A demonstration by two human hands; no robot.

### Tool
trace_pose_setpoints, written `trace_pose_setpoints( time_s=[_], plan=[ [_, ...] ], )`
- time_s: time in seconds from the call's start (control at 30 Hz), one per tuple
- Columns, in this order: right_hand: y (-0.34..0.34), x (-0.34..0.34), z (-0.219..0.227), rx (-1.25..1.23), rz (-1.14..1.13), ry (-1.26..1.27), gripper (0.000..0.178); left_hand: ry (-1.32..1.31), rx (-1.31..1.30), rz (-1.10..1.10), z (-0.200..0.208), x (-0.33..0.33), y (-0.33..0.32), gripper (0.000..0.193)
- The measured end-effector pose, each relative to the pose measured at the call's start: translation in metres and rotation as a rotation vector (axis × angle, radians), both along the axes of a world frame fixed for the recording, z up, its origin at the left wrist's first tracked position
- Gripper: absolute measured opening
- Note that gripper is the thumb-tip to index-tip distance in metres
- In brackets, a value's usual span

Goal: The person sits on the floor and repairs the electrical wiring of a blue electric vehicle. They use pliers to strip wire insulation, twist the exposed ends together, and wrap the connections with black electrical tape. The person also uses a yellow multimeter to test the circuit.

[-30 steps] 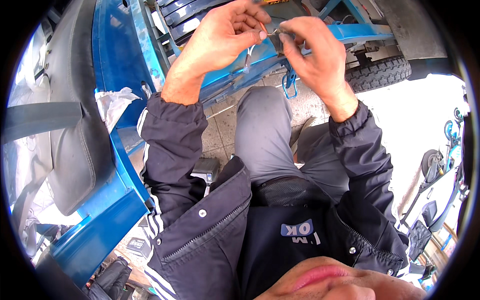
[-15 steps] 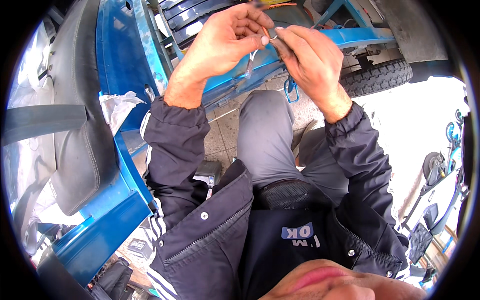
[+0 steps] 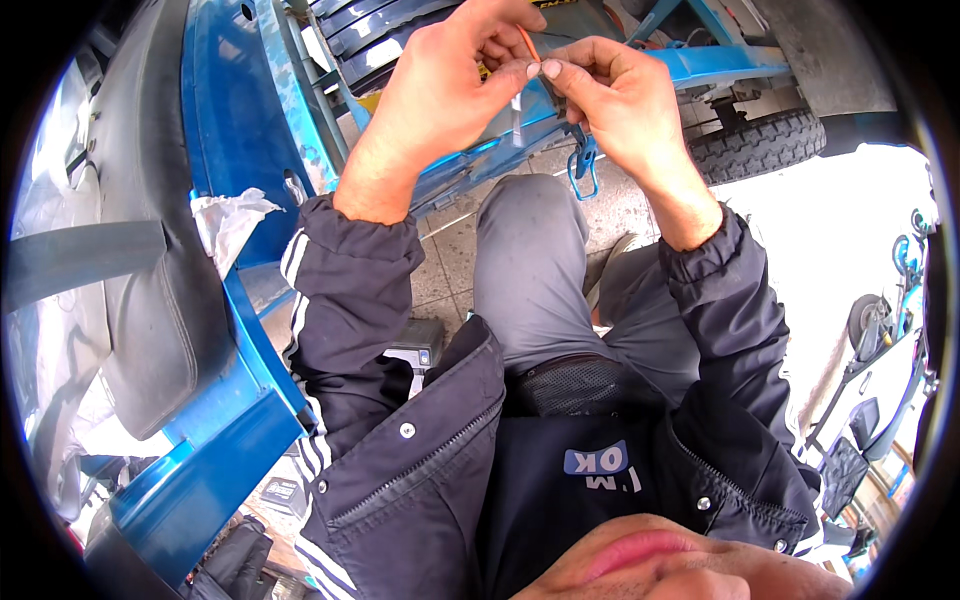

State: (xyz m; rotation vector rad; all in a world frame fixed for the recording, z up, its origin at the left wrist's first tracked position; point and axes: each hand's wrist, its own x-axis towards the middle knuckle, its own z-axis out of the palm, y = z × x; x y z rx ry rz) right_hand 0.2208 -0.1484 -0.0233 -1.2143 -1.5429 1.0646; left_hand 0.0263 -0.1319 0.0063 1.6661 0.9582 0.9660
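Head view showed left hand [image 3: 432, 95] and right hand [image 3: 632, 100], fingers already pinching an orange wire [image 3: 527, 42] over the near edge of the blue frame [image 3: 715, 66], handling seemingly unfinished.

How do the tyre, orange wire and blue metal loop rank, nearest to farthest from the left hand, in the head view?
1. Orange wire, at the left hand
2. Blue metal loop, lower right of it
3. Tyre, farther right
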Motion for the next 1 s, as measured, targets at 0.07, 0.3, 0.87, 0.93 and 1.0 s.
trace_pose_setpoints(
  time_s=[0.07,0.3,0.87,0.93,1.0],
  plan=[
    [0.005,0.005,0.004,-0.031,0.046,0.007,0.019,0.113,0.159,0.032,0.006,0.001,-0.004,0.027],
    [0.009,0.01,0.006,-0.046,0.12,-0.037,0.02,0.219,0.344,0.066,0.002,0.006,-0.002,0.031],
    [0.022,0.001,0.015,-0.209,0.129,0.252,0.019,0.296,0.436,0.122,-0.022,-0.004,0.005,0.028],
    [0.025,0.002,0.012,-0.234,0.151,0.286,0.017,0.336,0.435,0.166,-0.02,-0.003,0.004,0.027],
    [0.023,-0.001,0.017,-0.283,0.113,0.501,0.016,0.351,0.447,0.177,-0.02,-0.002,0.004,0.026]
  ],
)
